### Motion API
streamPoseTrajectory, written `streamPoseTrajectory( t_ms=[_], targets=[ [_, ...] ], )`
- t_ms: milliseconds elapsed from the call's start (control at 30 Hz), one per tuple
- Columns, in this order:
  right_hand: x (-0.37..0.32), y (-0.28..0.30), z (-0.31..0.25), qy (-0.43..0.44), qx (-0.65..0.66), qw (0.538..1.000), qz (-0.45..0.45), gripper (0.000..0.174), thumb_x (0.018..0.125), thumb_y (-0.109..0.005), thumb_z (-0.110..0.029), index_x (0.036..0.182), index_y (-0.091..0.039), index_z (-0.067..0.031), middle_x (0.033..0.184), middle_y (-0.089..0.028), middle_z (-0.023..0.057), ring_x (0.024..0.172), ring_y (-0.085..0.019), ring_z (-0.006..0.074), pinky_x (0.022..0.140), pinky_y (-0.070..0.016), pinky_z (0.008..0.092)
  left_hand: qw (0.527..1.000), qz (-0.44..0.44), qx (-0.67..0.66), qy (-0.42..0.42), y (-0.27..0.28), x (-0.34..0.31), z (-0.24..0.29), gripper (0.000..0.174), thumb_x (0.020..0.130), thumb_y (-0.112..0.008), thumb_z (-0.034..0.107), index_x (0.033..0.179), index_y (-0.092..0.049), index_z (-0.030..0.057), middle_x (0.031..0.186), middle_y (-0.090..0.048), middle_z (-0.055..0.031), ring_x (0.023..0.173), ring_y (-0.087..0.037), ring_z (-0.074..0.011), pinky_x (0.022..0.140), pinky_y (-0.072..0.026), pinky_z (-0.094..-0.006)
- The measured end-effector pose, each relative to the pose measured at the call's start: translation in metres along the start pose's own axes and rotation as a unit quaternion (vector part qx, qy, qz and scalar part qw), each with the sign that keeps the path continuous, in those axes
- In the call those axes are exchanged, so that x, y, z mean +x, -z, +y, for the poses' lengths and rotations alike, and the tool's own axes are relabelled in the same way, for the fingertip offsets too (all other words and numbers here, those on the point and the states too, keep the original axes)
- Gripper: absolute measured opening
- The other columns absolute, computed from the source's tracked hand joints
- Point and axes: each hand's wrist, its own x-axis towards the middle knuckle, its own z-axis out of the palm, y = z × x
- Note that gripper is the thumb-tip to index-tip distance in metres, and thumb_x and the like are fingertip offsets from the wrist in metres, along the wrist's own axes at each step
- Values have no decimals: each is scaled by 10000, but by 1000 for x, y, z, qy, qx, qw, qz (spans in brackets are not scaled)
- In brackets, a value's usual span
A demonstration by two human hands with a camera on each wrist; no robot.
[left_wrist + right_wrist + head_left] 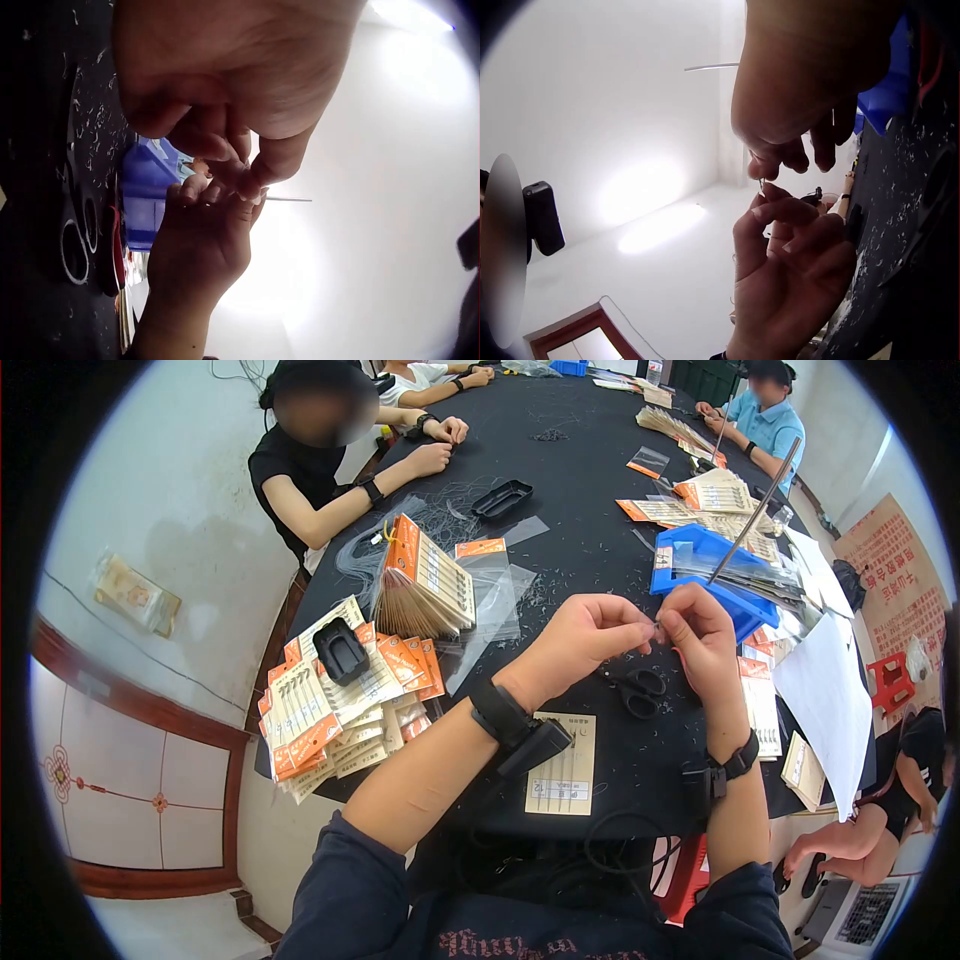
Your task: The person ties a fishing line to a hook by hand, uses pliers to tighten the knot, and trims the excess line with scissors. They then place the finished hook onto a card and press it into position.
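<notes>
Fingertip to fingertip, my left hand [585, 645] and right hand [703, 640] meet above the table's near part. Between them they pinch a tiny thin piece [762, 184] with a slight glint; fingers hide most of it, and I cannot tell its kind. Black-handled scissors [637, 690] lie on the table just below the hands. Nearer my body is a beige card [562, 765] with several thin dark strands along it. A slim metal rod [757, 510] rises at a slant behind the right hand.
Left of my arms is a heap of orange-and-beige cards [300, 720] with a black tray [341, 651] on top. A fanned card bundle [425, 585] stands behind it. At right is a blue bin [668, 565] of packets. Clippings dot the black table [590, 490]. Other people sit around it.
</notes>
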Motion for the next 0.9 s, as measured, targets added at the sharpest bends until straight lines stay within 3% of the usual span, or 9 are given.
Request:
streamPoseTrajectory(
  t_ms=[133, 433, 733, 900],
  targets=[
    [1, 0, -4, -21, 20, 1000, -4, 99, 935, -641, -129, 922, -596, -42, 838, -574, -9, 721, -530, 54, 635, -433, 207, 1000, -2, -6, -23, 2, 2, -4, 143, 925, -659, 160, 960, -682, 24, 870, -673, -16, 791, -587, -62, 709, -443, -200],
    [3, 3, -4, 20, -33, 999, 15, 113, 912, -666, -139, 960, -593, -67, 905, -551, -20, 792, -499, 52, 680, -372, 199, 999, 24, 4, -42, 2, 3, -4, 134, 928, -626, 152, 914, -689, 34, 888, -684, -24, 625, -436, -7, 563, -354, -174],
    [6, 4, -6, 20, -71, 997, 0, 99, 894, -673, -124, 882, -614, -45, 927, -556, 5, 807, -498, 67, 680, -365, 205, 988, 53, 117, -80, 3, 1, -3, 118, 903, -652, 113, 929, -689, 4, 853, -692, -34, 757, -618, -46, 662, -466, -178],
    [6, 3, -5, -10, -88, 996, -6, 137, 879, -692, -136, 796, -639, -41, 915, -560, 6, 773, -499, 56, 636, -362, 199, 980, 53, 161, -103, 1, 0, -2, 131, 894, -673, 137, 898, -694, 8, 777, -681, -5, 683, -583, -26, 612, -451, -184]
  ],
)
